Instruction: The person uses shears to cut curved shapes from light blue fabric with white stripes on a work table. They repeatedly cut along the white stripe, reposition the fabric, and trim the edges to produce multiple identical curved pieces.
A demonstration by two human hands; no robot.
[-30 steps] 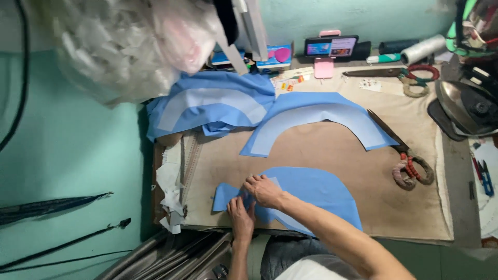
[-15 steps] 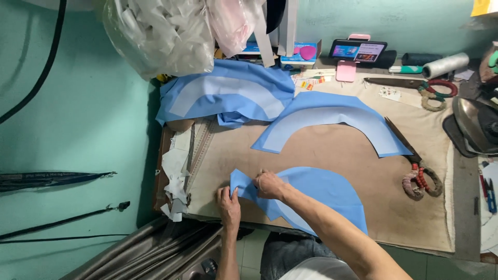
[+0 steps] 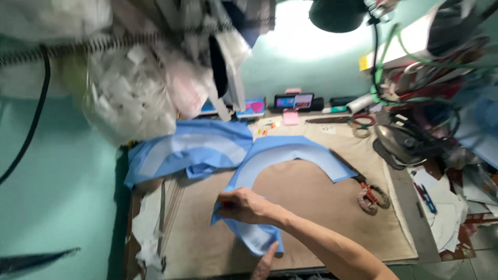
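Note:
My right hand (image 3: pixel 244 205) is shut on the folded corner of a light blue fabric piece (image 3: pixel 255 237) and holds it bunched just above the brown padded table (image 3: pixel 311 207). Only the fingertips of my left hand (image 3: pixel 265 263) show at the bottom edge, where they touch the lower end of the same piece. Whether they grip it is hidden. A blue arch-shaped fabric piece (image 3: pixel 290 154) lies flat just beyond my right hand. At the table's far left sits a stack of similar blue pieces (image 3: pixel 192 150).
Scissors with wrapped handles (image 3: pixel 371 196) lie to the right, and a second pair of scissors (image 3: pixel 345 120) lies at the back. A clothes iron (image 3: pixel 402 142) stands at the right edge and a phone (image 3: pixel 294 101) stands by the wall. A stuffed plastic bag (image 3: pixel 129 98) hangs above left.
The head camera has tilted up and moved closer. My right hand has folded and gathered the blue piece that lay flat. My left hand has dropped toward the bottom edge.

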